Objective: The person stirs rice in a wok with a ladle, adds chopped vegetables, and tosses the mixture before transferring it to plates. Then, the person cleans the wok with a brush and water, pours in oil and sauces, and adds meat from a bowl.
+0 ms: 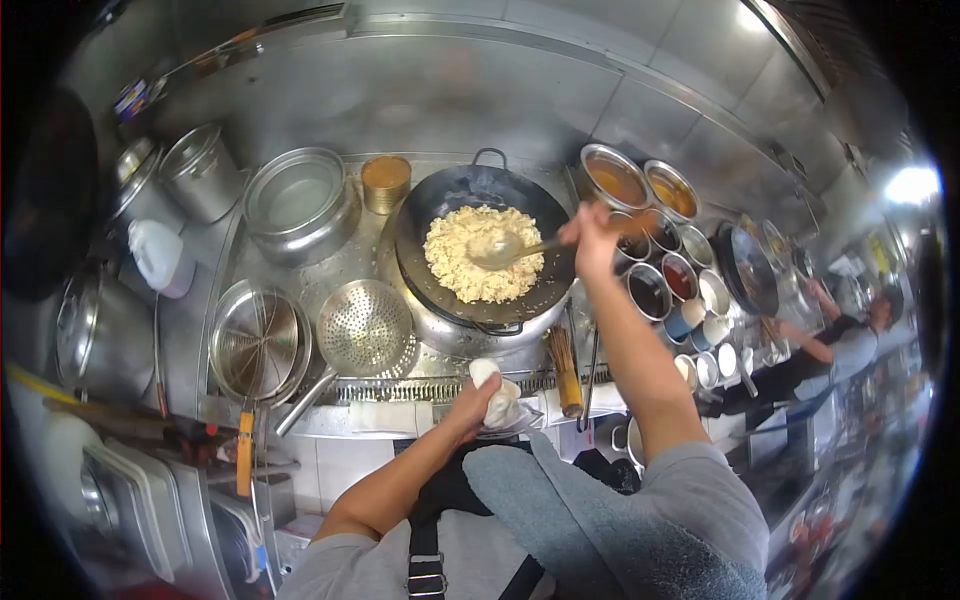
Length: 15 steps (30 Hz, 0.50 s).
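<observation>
A black wok (420, 215) holds a mound of pale yellow fried rice (470, 275). My right hand (592, 238) is closed round the handle of a metal ladle (496, 249), whose bowl rests on or just over the rice. Below the wok, near the stove's front edge, my left hand (473, 404) grips a bunched white cloth (497, 400). To the left of that hand lies a perforated strainer (365, 328). A bamboo brush (565, 375) is between the cloth and my right forearm.
At the left stand a large metal pot (297, 205), a wire strainer (257, 340) and a white jug (160, 258). A tin can (386, 184) is behind. Sauce containers (648, 291) crowd the right. Another person (850, 350) works farther right.
</observation>
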Motion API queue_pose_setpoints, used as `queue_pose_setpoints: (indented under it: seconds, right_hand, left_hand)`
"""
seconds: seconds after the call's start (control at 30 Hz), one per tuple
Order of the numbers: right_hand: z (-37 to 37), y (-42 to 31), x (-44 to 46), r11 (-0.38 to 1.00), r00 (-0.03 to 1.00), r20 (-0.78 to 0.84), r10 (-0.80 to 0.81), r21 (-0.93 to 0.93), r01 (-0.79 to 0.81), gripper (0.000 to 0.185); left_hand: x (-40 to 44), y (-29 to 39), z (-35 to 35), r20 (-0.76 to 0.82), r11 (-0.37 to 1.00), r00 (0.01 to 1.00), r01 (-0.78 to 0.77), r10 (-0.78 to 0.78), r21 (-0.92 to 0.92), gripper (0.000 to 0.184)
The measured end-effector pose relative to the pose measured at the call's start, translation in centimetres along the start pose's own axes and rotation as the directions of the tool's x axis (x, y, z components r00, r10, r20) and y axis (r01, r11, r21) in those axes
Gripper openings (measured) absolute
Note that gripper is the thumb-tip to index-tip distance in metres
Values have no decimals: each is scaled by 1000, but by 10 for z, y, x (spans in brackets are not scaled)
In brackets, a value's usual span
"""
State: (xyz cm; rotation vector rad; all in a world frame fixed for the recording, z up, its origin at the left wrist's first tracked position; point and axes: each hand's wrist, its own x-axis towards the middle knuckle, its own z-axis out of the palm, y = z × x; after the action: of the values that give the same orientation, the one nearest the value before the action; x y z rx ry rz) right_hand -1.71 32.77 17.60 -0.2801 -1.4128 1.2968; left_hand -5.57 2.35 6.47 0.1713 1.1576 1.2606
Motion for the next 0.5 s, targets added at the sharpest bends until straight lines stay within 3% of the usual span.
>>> queue_pose_setpoints:
  seconds: [0.03,0.07,0.1,0.17,0.23,0.3,0.37,0.43,0.5]
  right_hand:
    - [-46,38,-30,975,996,56,74,-216,-61,19]
    - [-59,12,-58,839,969,64,238,-516,-172,32]
    - [-94,-4,-94,673,869,56,492,-657,-339,41]
    - [-152,-55,-176,657,843,101,529,-678,-331,43]
    - [-190,-124,-254,505,623,-268,735,-397,-767,40]
    - [-228,-181,-341,432,499,-564,658,-260,-864,38]
    - [-239,-238,-427,446,327,-837,439,-113,-888,22]
    - [-234,-285,-498,528,97,-962,256,55,-847,18]
    - [-234,-300,-567,575,87,-995,46,-45,-817,16]
  left_hand:
    - [17,-20,-9,15,997,997,-72,72,-9,37]
    - [28,-29,-17,35,990,989,-144,144,-11,36]
    - [31,-27,-21,69,992,990,-125,123,23,36]
    - [35,-25,-30,57,993,992,-115,113,25,36]
    - [32,-13,-37,186,999,982,-16,22,-35,36]
    - [40,-12,-46,157,999,987,44,-46,12,36]
    - [35,-9,-35,127,994,990,47,-59,98,38]
    - [43,-17,-17,118,992,992,31,-45,121,41]
    - [48,-13,9,162,980,984,46,-78,193,42]
